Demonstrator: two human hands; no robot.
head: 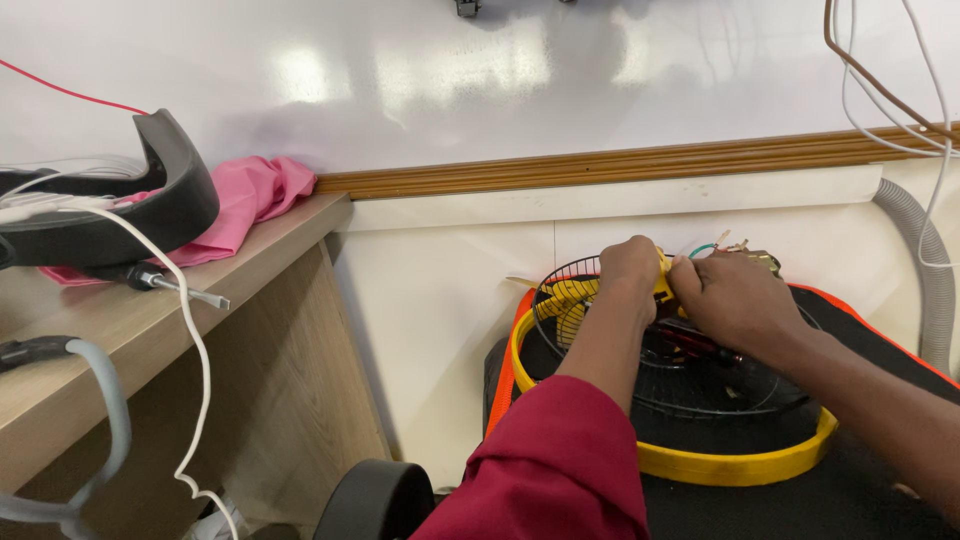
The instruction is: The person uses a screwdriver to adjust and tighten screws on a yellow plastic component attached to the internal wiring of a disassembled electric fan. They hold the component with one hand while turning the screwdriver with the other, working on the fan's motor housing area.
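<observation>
Both hands were bunched together over the back edge of a fan point(700, 400) with a black wire grille and yellow rim, which lay flat in front of the person. The left hand point(630, 268) and right hand point(730, 295) sat side by side, pinching a yellow part point(662, 280) between them. On the wooden bench point(60, 370) to the left, well apart, lay a screwdriver point(165, 282) and a pink cloth point(250, 200).

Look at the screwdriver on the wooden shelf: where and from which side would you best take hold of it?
Probably by the dark handle, coming from above. The screwdriver lies flat on the shelf, its metal shaft pointing right towards the shelf edge. The handle end sits against the pink cloth and under the black curved piece, so a hand has most room from the front.
</observation>
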